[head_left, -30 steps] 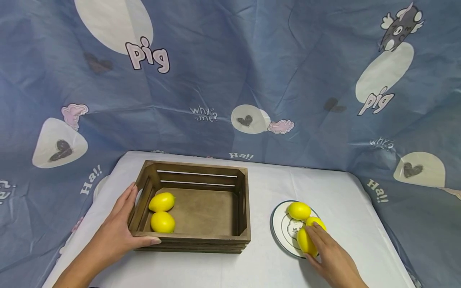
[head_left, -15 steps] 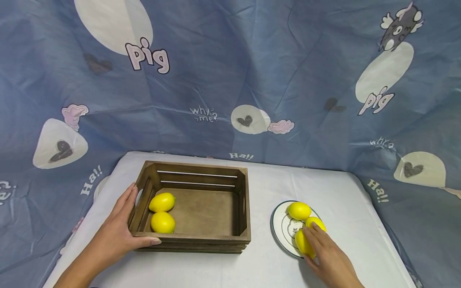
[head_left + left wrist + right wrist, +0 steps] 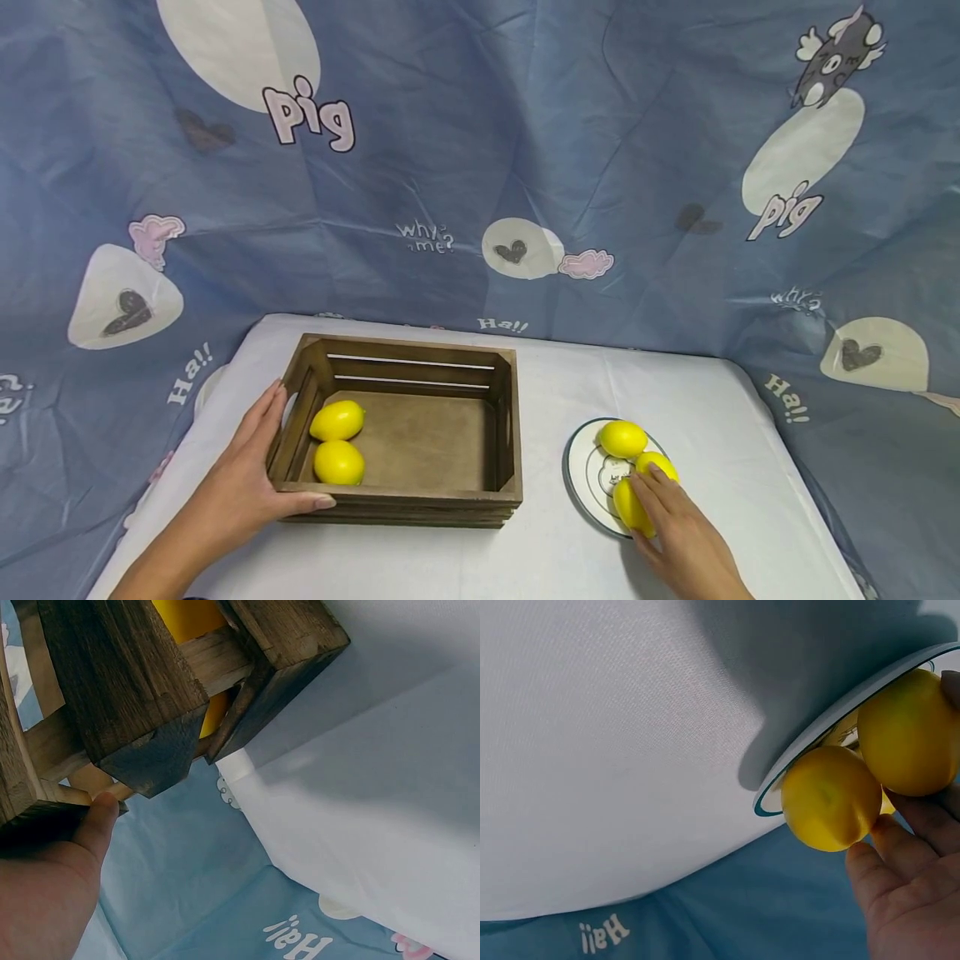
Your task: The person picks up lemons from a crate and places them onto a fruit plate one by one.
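My left hand (image 3: 238, 487) holds the near left corner of a brown wooden crate (image 3: 420, 495). Its thumb lies along the front rim and its fingers along the left side; the left wrist view shows the thumb against a slat (image 3: 127, 682). Two lemons lie inside at the left. Over a white plate (image 3: 587, 479) with a dark rim, my right hand (image 3: 688, 533) grips the nearest lemon (image 3: 632, 508) between thumb and fingers. Another lemon (image 3: 657, 467) sits against those fingers, partly covered. A further lemon (image 3: 622, 439) lies at the plate's back.
Crate and plate stand on a table with a white cloth (image 3: 547, 400), the plate to the right of the crate. Behind the table hangs a blue printed curtain (image 3: 420, 167), which also falls along both sides.
The right hand and the lemon under its fingers have shifted slightly left on the plate, mostly in the first half second. The left hand and the crate stay put.
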A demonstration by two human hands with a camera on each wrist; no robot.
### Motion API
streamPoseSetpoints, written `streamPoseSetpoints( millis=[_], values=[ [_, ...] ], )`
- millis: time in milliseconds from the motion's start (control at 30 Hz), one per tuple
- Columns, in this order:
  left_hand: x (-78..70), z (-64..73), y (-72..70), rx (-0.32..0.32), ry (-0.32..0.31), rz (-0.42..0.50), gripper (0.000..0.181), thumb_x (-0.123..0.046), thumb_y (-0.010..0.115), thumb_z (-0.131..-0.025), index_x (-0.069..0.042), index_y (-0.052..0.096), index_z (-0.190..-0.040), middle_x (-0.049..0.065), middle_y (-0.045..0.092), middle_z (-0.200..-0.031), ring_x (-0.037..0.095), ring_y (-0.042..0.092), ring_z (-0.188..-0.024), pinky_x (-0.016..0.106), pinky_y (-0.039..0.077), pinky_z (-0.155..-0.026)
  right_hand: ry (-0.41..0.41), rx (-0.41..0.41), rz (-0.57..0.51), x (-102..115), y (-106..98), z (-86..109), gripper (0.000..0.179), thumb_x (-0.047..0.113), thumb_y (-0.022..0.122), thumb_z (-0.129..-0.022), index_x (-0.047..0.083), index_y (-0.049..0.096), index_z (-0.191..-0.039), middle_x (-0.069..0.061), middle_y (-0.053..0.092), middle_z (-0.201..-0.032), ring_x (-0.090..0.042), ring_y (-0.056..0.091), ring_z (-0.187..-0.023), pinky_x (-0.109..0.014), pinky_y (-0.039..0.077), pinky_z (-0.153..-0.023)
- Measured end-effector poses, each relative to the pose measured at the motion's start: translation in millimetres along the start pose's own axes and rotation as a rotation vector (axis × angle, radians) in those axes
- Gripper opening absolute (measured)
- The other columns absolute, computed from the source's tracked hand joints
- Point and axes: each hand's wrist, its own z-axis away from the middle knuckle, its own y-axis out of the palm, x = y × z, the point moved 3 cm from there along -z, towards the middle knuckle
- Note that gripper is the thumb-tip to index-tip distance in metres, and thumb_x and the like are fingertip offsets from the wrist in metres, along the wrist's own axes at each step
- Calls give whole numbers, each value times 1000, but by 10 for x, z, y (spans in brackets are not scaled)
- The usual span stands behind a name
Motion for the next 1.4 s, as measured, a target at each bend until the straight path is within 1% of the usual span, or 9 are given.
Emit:
streamPoseSetpoints(
  millis=[167,267,400,500,667,967,1133,1233,1400],
  values=[
    [0,-5,1,1,-3,1,152,-55,97,-65,-13,-6,-169,14,-7,-175,58,22,-148,81,33,-101,6,-42,11,5,7,7,81,22,96,-68,-3,63,-138,-20,63,-140,-41,54,-136,-59,46,-107],
    [2,-9,2,1,0,6,152,-55,97,-65,-13,-6,-169,14,-7,-175,58,22,-148,81,32,-101,15,-61,16,6,13,13,80,24,96,-69,-3,64,-136,-22,62,-140,-41,54,-136,-57,43,-111],
    [1,-11,1,0,4,5,152,-54,97,-65,-13,-6,-169,15,-6,-175,58,22,-148,81,32,-101,32,-45,17,21,18,8,80,26,96,-70,-3,64,-137,-22,62,-141,-41,53,-136,-58,43,-111],
    [-2,-11,0,-1,6,6,152,-54,97,-65,-13,-6,-169,13,-7,-175,58,22,-148,81,32,-101,43,-29,19,33,11,-1,79,26,96,-70,-4,64,-136,-22,62,-141,-41,54,-136,-61,45,-107],
    [-5,-7,0,4,2,4,152,-55,97,-65,-13,-6,-169,12,-8,-175,58,22,-148,81,33,-101,58,-11,18,49,9,-12,79,27,96,-71,-4,64,-136,-22,61,-142,-40,54,-136,-60,45,-109],
    [-19,-5,-8,4,3,1,152,-55,97,-65,-12,-6,-169,14,-7,-175,59,22,-148,82,32,-101,4,-71,33,53,9,-9,82,30,96,-70,-5,63,-136,-22,62,-141,-39,57,-133,-58,48,-105],
    [-16,-8,-8,4,5,-2,152,-55,97,-65,-12,-6,-169,16,-6,-174,59,22,-148,82,32,-101,25,-51,29,66,-15,-19,81,30,96,-72,-4,63,-137,-22,61,-142,-39,57,-134,-57,47,-108],
    [-17,-9,-5,4,5,1,152,-55,97,-66,-13,-6,-169,15,-6,-174,59,22,-148,82,32,-101,47,-39,14,80,-46,-32,80,29,96,-72,-4,63,-138,-22,60,-143,-39,56,-134,-57,47,-109],
    [-17,-1,-2,3,7,5,152,-55,97,-66,-13,-6,-169,13,-8,-175,59,22,-148,81,32,-101,61,-69,-21,100,-115,-60,80,25,96,-72,-3,62,-139,-22,60,-143,-40,57,-132,-58,48,-106]
  ],
)
